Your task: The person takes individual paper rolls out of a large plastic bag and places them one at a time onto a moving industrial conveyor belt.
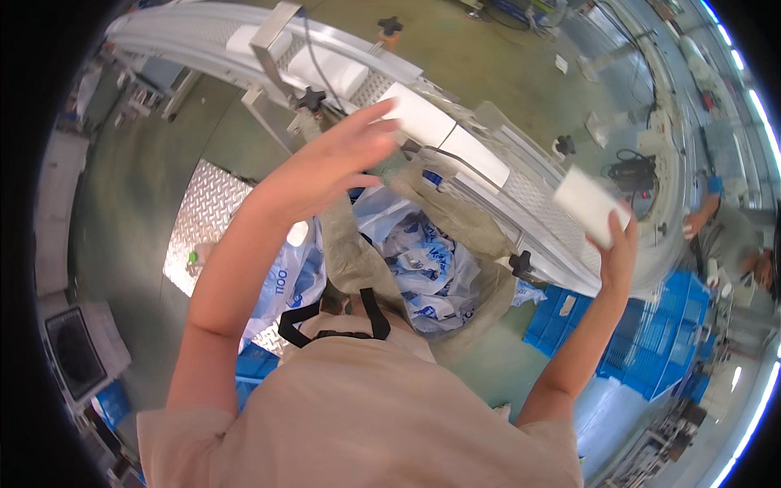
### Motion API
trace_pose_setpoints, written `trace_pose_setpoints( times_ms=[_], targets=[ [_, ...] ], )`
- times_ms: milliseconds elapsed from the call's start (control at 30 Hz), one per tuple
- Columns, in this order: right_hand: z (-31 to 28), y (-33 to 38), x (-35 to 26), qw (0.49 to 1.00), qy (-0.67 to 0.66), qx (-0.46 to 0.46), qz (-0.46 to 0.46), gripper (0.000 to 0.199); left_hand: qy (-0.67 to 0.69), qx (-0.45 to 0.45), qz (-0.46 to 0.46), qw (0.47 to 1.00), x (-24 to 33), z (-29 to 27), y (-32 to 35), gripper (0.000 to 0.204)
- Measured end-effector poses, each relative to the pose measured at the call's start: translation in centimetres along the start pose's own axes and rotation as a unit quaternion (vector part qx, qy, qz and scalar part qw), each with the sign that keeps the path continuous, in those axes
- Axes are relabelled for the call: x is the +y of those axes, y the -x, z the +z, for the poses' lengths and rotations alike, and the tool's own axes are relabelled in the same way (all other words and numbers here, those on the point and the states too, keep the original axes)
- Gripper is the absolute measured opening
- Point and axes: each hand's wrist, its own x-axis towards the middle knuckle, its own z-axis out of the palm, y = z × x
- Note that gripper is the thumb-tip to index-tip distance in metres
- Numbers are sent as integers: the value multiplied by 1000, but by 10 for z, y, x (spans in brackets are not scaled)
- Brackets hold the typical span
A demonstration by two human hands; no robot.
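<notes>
beige shirt (358, 415) fills the bottom, nearest the camera, with a black buckled strap (374, 313) at its upper edge. the person's left hand (338, 159) is open and empty, fingers spread and a little blurred, above the near edge of a curved conveyor (557, 232); whether its fingertips touch anything, i cannot tell. the right hand (617, 252) grips a white block (587, 205) by its lower right end, tilted, over the right part of the conveyor; any gap beneath it is unclear. two flat white slabs (417, 114) lie end to end on the belt just beyond the left hand, and two rounder white packs (327, 71) lie farther left. below the conveyor, between the arms, an open tan sack (358, 244) holds crumpled blue-and-white plastic (439, 268). blue crates (651, 333) stand to the right, near another person (728, 236); a metal tread plate (203, 215) lies left.
</notes>
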Motion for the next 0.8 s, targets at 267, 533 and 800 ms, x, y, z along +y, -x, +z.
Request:
trace_pose_setpoints(
  times_ms=[267,533,800],
  targets=[
    [42,-35,80,784,534,83,-304,50,-57,638,-116,760,-223,-171,182,26],
    [402,173,86,715,47,-605,-348,22,-486,476,-253,688,-347,-157,274,34],
    [566,201,236,363,419,-552,-623,20,-610,471,-452,449,-392,-198,327,32]
  ],
)
